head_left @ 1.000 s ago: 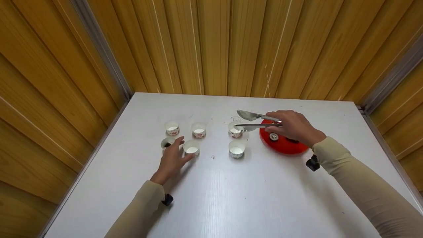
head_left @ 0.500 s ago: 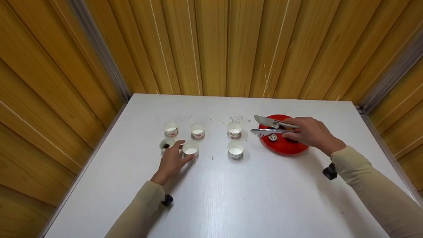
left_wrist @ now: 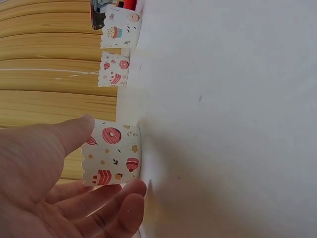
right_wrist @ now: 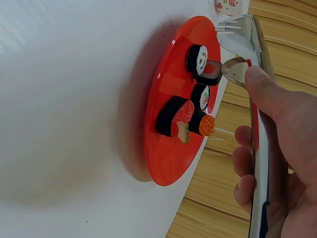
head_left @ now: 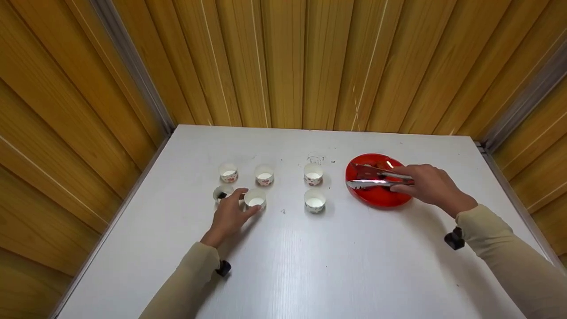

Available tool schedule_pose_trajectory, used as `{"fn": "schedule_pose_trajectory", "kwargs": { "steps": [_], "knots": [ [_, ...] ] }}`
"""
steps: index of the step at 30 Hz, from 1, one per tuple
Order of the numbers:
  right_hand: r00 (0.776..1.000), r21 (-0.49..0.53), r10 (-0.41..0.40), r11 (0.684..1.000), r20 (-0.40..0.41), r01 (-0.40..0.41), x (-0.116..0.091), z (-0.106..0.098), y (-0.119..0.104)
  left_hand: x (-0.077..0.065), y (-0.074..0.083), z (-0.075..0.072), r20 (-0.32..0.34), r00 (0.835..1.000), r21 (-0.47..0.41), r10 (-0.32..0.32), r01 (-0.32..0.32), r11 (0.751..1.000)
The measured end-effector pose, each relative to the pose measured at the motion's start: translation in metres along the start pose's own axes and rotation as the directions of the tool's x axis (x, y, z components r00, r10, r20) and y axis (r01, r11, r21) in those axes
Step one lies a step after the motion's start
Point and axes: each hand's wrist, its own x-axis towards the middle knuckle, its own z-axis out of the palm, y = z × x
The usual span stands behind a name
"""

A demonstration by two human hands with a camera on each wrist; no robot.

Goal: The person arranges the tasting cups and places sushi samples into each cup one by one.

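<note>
My left hand (head_left: 228, 219) holds a white paper baking cup (left_wrist: 111, 153) between thumb and fingers; the cup stands on the table. My right hand (head_left: 432, 184) grips metal tongs (right_wrist: 242, 39), their arms spread and nothing between the tips. In the head view, the tongs overlap a red plate (head_left: 385, 202). On that plate in the right wrist view are several sushi pieces: small rolls (right_wrist: 196, 58), a reddish-topped piece with a green-edged slice (right_wrist: 173, 116) and an orange roe-topped one (right_wrist: 205, 125).
More paper cups stand on the white table (head_left: 288, 266): a back-left cup (head_left: 228, 173), its neighbour (head_left: 264, 176), and two near the plate, rear (head_left: 313, 175) and front (head_left: 315, 202). Beside my left fingers, another cup (head_left: 217, 191) has something dark inside. Wood-look panels (head_left: 283, 66) enclose the table.
My right hand has moved right with the tongs, from above the rear cup beside the plate to over the red plate, and lower. The left hand stays at its cup.
</note>
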Motion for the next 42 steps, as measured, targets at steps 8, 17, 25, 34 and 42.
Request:
{"fn": "schedule_pose_trajectory", "kwargs": {
  "steps": [8, 17, 25, 34, 42],
  "knots": [
    [0.999, -0.008, 0.030, 1.000, 0.029, -0.030, -0.002, 0.005, 0.005, -0.001, 0.000, -0.001, -0.001, 1.000, -0.003, -0.005, 0.005, 1.000],
    [1.000, -0.053, 0.008, 0.999, -0.005, -0.008, -0.003, 0.005, 0.016, 0.001, 0.002, -0.001, 0.004, 1.000, 0.016, -0.024, 0.024, 1.000],
    [1.000, -0.063, 0.005, 0.998, -0.006, -0.006, -0.001, 0.005, 0.018, 0.002, 0.001, -0.002, 0.000, 1.000, 0.007, -0.019, 0.019, 1.000],
    [1.000, -0.067, 0.021, 0.998, 0.020, -0.020, -0.001, 0.008, 0.018, 0.000, 0.002, -0.003, 0.001, 1.000, -0.011, -0.009, 0.009, 1.000],
    [0.999, -0.079, 0.025, 0.997, 0.026, -0.023, -0.001, 0.007, 0.018, 0.001, 0.002, -0.002, 0.005, 1.000, 0.000, -0.016, 0.016, 1.000]
  ]
}}
